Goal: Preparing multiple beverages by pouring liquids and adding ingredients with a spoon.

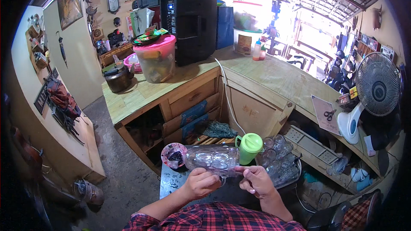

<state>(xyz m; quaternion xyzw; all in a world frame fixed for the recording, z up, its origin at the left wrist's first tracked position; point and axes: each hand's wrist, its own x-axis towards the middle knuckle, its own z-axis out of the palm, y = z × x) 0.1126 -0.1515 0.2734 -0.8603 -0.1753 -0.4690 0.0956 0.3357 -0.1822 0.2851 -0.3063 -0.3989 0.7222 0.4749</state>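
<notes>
A clear, dimpled pitcher point(209, 157) lies sideways in front of me, its mouth end to the right. My left hand point(202, 184) is closed on it from below, near its handle. My right hand point(257, 181) has its index finger stretched to the pitcher's mouth end, with the thumb apart and the other fingers curled. Just beyond this end stands a light green lidded pitcher point(250, 147). A pink tub point(164, 159) with something dark inside is at the pitcher's left end. Several clear glass mugs point(280, 156) crowd a tray on the right.
A wooden L-shaped counter point(265, 72) spans the far side, bearing a black speaker point(190, 25), a pink-lidded bucket point(156, 62), a pot point(119, 80), scissors point(329, 115) and a fan point(376, 85). A white cable point(229, 98) hangs down its front. A shelf with sandals point(358, 174) is lower right.
</notes>
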